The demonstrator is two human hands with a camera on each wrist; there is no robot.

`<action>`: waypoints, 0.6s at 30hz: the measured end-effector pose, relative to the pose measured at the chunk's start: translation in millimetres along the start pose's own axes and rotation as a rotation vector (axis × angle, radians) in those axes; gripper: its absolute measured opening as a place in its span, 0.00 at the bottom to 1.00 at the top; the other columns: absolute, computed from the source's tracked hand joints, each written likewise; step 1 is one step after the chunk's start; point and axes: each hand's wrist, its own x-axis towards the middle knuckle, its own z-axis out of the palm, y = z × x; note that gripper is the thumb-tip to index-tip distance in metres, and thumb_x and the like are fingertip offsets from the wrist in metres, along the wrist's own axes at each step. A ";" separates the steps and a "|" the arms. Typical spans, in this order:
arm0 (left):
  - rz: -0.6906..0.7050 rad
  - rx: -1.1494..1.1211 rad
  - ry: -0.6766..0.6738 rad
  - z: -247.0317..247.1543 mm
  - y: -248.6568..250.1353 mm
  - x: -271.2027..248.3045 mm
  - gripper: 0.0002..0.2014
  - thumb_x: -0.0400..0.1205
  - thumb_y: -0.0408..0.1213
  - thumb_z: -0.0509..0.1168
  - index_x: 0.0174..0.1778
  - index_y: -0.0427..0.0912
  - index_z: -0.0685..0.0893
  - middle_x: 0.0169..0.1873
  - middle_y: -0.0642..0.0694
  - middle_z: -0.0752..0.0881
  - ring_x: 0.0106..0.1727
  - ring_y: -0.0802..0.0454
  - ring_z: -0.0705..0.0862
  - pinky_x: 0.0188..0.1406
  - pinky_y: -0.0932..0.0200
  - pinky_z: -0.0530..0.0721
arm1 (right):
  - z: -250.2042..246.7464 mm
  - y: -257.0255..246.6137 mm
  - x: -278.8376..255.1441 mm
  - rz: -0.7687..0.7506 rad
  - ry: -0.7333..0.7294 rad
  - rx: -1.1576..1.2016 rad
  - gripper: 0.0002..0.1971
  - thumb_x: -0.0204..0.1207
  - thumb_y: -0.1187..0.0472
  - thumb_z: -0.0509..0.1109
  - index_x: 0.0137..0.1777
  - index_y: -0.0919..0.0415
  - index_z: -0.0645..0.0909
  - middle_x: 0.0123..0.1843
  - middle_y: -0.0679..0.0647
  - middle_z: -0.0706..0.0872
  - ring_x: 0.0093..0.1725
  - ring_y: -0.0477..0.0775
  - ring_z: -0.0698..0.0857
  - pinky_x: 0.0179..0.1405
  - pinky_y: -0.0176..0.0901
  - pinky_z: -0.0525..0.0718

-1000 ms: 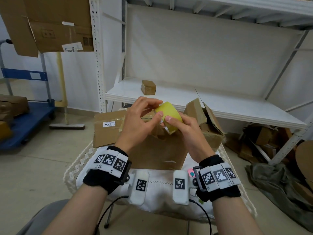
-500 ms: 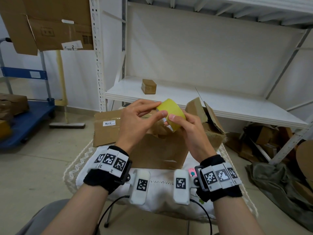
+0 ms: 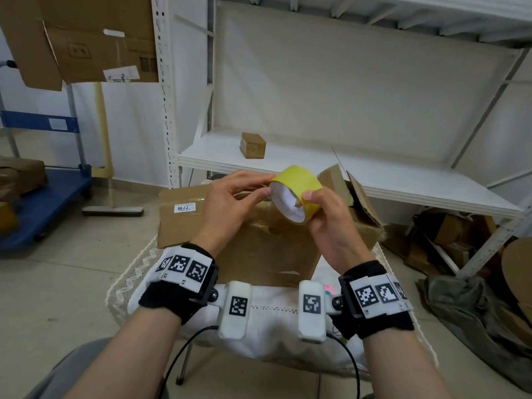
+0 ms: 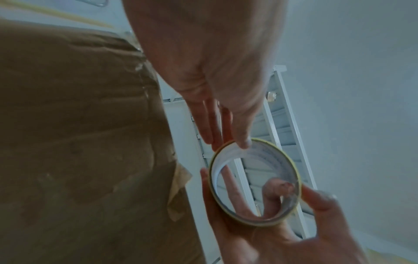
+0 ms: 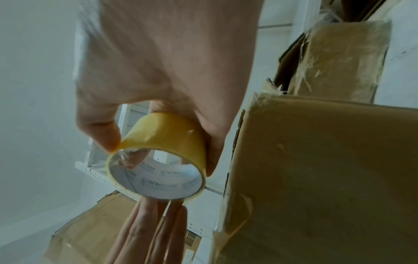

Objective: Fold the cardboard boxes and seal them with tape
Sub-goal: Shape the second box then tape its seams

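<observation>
The tape roll (image 3: 296, 192) is up in the air between both hands, above the front box (image 3: 267, 249), its open core turned toward the person. The right hand (image 3: 331, 226) grips it: thumb on the yellow outer band, fingers curled round the far side, and in the left wrist view one finger (image 4: 274, 189) hooks through the core. The left hand (image 3: 230, 205) pinches at the roll's upper left rim, thumb at the core's edge and straight fingers lying along the outside. In the right wrist view a thumb tip (image 5: 108, 141) presses a lifted corner of the yellow tape at the rim; whether a free end has come loose is hard to tell there.

The front box stands on a bench covered with a white cloth (image 3: 270, 321). Behind it on the left lies a closed box with a label (image 3: 184, 208); on the right is a box with open flaps (image 3: 359, 205). Beyond them runs a white shelf (image 3: 403, 182) with a small box (image 3: 253, 145) on it. A blue cart (image 3: 43, 203) stands at the left, and scrap cardboard (image 3: 454, 240) lies under the shelf at the right.
</observation>
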 end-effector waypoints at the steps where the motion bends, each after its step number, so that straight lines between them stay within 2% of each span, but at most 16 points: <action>1: 0.045 0.039 0.049 0.3 0.6 -0.7 0.12 0.77 0.29 0.76 0.56 0.38 0.92 0.48 0.48 0.91 0.50 0.61 0.89 0.51 0.67 0.87 | 0.4 -0.1 0.2 0.011 -0.010 -0.003 0.08 0.69 0.62 0.68 0.37 0.54 0.90 0.43 0.56 0.86 0.48 0.55 0.81 0.53 0.52 0.74; 2: 0.094 0.084 0.097 0.6 0.7 -1.3 0.11 0.76 0.29 0.77 0.54 0.39 0.92 0.44 0.49 0.91 0.47 0.62 0.89 0.48 0.69 0.86 | 0.0 0.5 0.6 0.017 -0.024 -0.010 0.08 0.68 0.62 0.69 0.42 0.57 0.89 0.46 0.59 0.85 0.51 0.58 0.79 0.55 0.55 0.72; 4: 0.198 0.173 0.158 0.6 -0.3 -1.5 0.10 0.74 0.30 0.79 0.51 0.39 0.93 0.41 0.49 0.91 0.43 0.61 0.89 0.45 0.70 0.85 | 0.4 1.6 0.8 0.021 -0.044 -0.027 0.14 0.68 0.60 0.68 0.51 0.64 0.87 0.49 0.62 0.82 0.52 0.60 0.77 0.56 0.58 0.70; 6: 0.290 0.245 0.170 1.2 0.3 -2.3 0.08 0.75 0.31 0.79 0.49 0.38 0.94 0.41 0.48 0.91 0.43 0.61 0.88 0.45 0.69 0.86 | 1.5 0.5 0.5 0.015 -0.037 -0.027 0.13 0.73 0.61 0.67 0.54 0.64 0.87 0.51 0.63 0.85 0.53 0.60 0.80 0.56 0.59 0.75; 8: 0.337 0.284 0.168 2.1 2.5 -3.5 0.08 0.75 0.33 0.79 0.49 0.39 0.94 0.42 0.48 0.92 0.44 0.61 0.89 0.46 0.68 0.86 | 0.9 0.7 0.0 0.006 -0.021 -0.038 0.13 0.81 0.56 0.71 0.59 0.62 0.88 0.57 0.61 0.89 0.57 0.57 0.85 0.61 0.54 0.81; 11: 0.309 0.253 0.150 3.8 5.9 -4.4 0.06 0.76 0.34 0.79 0.47 0.39 0.94 0.41 0.49 0.91 0.44 0.61 0.89 0.46 0.68 0.87 | -1.3 1.0 -0.6 -0.014 -0.012 -0.055 0.15 0.80 0.55 0.71 0.63 0.61 0.88 0.64 0.62 0.89 0.62 0.57 0.86 0.63 0.52 0.84; 14: 0.211 0.218 0.136 10.7 5.4 -5.9 0.05 0.77 0.35 0.78 0.44 0.39 0.91 0.40 0.51 0.89 0.43 0.58 0.88 0.45 0.68 0.86 | -4.2 1.6 0.2 -0.007 -0.018 -0.007 0.15 0.80 0.60 0.70 0.64 0.61 0.88 0.67 0.61 0.89 0.66 0.59 0.85 0.63 0.55 0.85; 18: 0.159 0.250 0.142 22.2 -1.3 -6.8 0.04 0.79 0.31 0.74 0.46 0.40 0.85 0.41 0.51 0.85 0.44 0.60 0.84 0.46 0.68 0.82 | -2.4 4.8 0.9 -0.013 -0.005 0.016 0.14 0.81 0.63 0.69 0.65 0.62 0.87 0.68 0.59 0.89 0.65 0.57 0.85 0.72 0.64 0.79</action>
